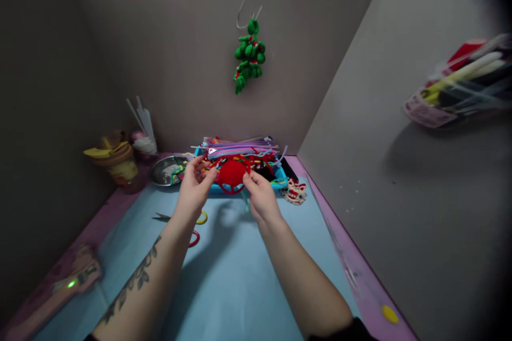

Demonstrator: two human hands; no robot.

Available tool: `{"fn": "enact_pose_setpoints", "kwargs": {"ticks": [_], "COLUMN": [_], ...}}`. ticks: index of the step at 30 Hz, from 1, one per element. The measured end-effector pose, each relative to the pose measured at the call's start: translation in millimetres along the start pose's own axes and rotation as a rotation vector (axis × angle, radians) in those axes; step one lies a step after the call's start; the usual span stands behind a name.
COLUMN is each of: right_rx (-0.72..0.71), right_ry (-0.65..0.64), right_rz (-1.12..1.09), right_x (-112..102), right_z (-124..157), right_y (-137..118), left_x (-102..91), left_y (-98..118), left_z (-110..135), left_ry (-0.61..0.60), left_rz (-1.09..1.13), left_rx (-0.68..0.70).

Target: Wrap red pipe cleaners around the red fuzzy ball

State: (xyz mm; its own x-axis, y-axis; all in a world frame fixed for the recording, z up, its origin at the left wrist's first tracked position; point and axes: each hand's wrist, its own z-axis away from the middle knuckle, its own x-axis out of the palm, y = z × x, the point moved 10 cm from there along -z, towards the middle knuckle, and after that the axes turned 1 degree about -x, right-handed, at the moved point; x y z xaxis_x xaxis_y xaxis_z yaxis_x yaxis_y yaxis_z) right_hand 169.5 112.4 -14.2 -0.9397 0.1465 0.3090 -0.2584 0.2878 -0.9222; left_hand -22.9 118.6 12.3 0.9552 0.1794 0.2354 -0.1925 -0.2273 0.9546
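Observation:
In front of me a round red craft piece is held up above the work mat. Its middle is solid, and thin red loops run around the edge. My left hand is closed at its left edge, thumb and fingers curved around the thin red part. At the right edge, my right hand pinches the rim between thumb and fingers. Behind it stands a blue tray of colourful pipe cleaners. Below my left hand lie scissors with red and yellow handles, partly hidden by my forearm.
A metal bowl and a pot of tools stand at the left. A pink glue gun lies front left. A red-and-white figure sits right of the tray. A green ornament hangs ahead; a filled holder is on the right wall.

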Motion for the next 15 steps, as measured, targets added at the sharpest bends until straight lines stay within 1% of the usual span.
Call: {"fn": "enact_pose_setpoints", "kwargs": {"ticks": [2,3,5,7,10,12,15], "right_rx": [0.038,0.035,-0.021,-0.087,-0.154,-0.168,-0.168], "right_ry": [0.081,0.107,0.122,0.097,0.053,0.013,-0.056], "right_rz": [-0.126,-0.154,-0.144,-0.076,0.064,0.142,0.192], "right_x": [-7.4,-9.9,-11.5,-8.1,-1.3,3.5,8.6], "right_z": [-2.1,-2.3,-1.3,1.5,6.9,8.8,8.8], "right_y": [7.6,7.9,0.8,-9.5,-21.3,-24.6,-26.4], "left_x": [3.6,9.2,23.4,32.1,37.9,39.8,39.0], "left_y": [2.2,1.2,-3.1,-2.8,-1.1,-2.4,-9.2], "left_z": [1.7,3.8,10.5,17.3,23.7,25.6,26.9], "left_ry": [-0.018,-0.058,-0.159,-0.199,-0.206,-0.211,-0.191], "left_rz": [-0.047,-0.056,-0.04,0.028,0.133,0.189,0.274], "left_rx": [0.034,0.025,-0.028,-0.051,-0.076,-0.112,-0.215]}}
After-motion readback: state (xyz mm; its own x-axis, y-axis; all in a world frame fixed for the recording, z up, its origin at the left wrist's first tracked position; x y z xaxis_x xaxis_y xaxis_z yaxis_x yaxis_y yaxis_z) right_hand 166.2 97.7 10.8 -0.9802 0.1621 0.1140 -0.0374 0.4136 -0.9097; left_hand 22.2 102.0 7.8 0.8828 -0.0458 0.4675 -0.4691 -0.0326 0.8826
